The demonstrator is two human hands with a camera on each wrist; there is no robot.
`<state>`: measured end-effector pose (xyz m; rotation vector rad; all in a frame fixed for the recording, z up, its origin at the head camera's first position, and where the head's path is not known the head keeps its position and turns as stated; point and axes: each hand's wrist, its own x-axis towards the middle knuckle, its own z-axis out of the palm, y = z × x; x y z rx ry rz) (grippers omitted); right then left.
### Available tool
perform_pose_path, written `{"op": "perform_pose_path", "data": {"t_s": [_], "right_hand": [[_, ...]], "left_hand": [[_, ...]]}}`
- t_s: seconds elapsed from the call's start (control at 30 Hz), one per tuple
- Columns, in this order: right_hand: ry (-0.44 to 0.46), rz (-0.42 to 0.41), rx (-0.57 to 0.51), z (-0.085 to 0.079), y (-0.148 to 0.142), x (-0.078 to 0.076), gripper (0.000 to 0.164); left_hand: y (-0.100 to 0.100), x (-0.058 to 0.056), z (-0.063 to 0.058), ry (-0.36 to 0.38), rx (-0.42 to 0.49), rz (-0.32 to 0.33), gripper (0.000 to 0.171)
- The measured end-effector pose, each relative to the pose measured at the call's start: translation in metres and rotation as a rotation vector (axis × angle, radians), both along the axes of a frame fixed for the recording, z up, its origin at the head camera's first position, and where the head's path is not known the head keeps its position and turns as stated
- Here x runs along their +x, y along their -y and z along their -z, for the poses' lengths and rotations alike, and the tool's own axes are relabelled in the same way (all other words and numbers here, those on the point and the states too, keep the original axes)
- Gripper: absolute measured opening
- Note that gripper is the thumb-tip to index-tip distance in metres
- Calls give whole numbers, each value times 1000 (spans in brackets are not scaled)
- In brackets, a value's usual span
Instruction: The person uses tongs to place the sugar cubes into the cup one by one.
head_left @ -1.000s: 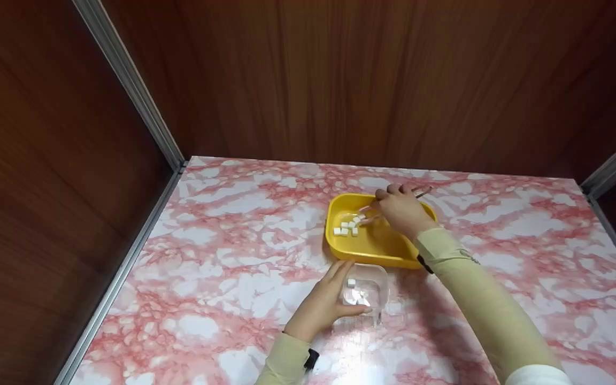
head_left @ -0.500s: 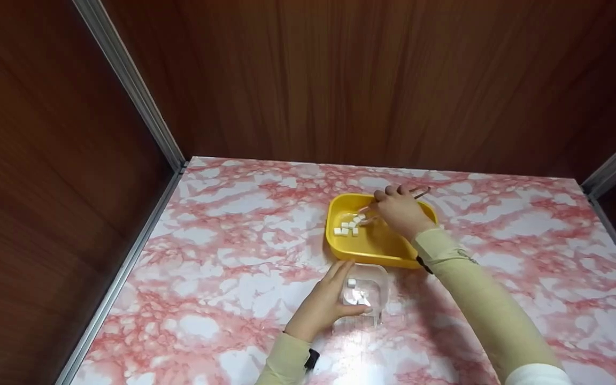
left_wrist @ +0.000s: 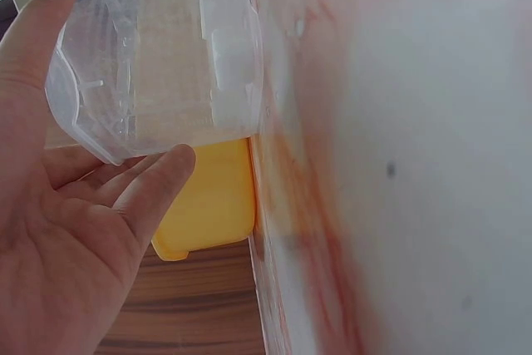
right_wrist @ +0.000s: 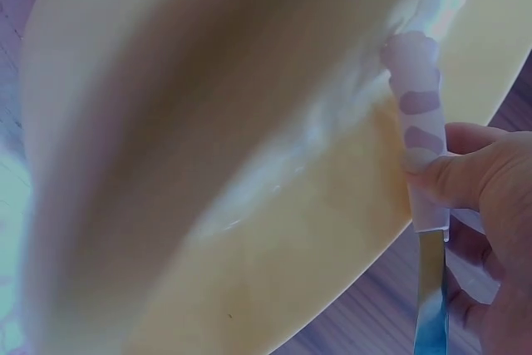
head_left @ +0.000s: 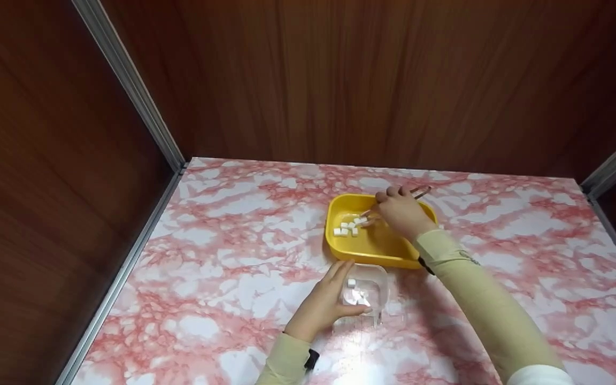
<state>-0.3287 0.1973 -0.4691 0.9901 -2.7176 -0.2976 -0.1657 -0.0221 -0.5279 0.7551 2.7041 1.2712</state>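
The two hands are apart, each clamped on something of its own. The right hand (head_left: pixel 404 211) reaches over the yellow tub (head_left: pixel 375 247) and pinches a pair of tongs (right_wrist: pixel 418 122) between thumb and fingers; the right wrist view shows a pale pink arm with darker patches and a metal part by the fingers. The tongs' tips point left and down into the tub, where they meet a white cube (head_left: pixel 360 220), though I cannot tell whether they have closed on it. More white cubes (head_left: pixel 344 232) lie clustered just beside it, in the left part of the tub. The left hand (head_left: pixel 323 302) holds the clear container (head_left: pixel 376 275), which stands upright on the near side of the tub, with its fingers along the left side and its thumb across the near side. Whether container and tub touch is hard to tell. Inside the container, one cube (head_left: pixel 351 283) sits towards the far left, with other white pieces nearer the thumb. Both vessels stand on a red-and-white marbled counter (head_left: pixel 233 283), before a dark wood-grained panel (head_left: pixel 313 80) at the far side.
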Motion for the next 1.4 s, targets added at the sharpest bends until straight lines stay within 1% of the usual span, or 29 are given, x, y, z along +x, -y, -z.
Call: {"op": "perform_pose_path", "data": {"t_s": [0.13, 0.27, 0.47, 0.67, 0.93, 1.0, 1.2, 1.4], "right_hand": [[-3, -3, 2, 1, -1, 0, 12], [1, 0, -8, 2, -1, 1, 10], [-5, -2, -25, 1, -1, 2, 11], [3, 0, -12, 1, -2, 2, 16], [11, 20, -8, -1, -8, 2, 25], [14, 25, -5, -1, -10, 2, 28], [56, 33, -50, -5, -17, 3, 28], [89, 53, -68, -10, -24, 7, 36]], "left_hand": [[1, 0, 0, 8, -1, -2, 95], [0, 0, 0, -3, -6, -2, 94], [0, 0, 1, -2, -10, -10, 96], [-1, -1, 1, -23, 0, -5, 94], [0, -1, 1, 2, 1, -5, 96], [0, -1, 1, -3, 2, -4, 97], [1, -1, 1, -17, 9, -2, 96], [0, 0, 1, -5, 5, -3, 97]]}}
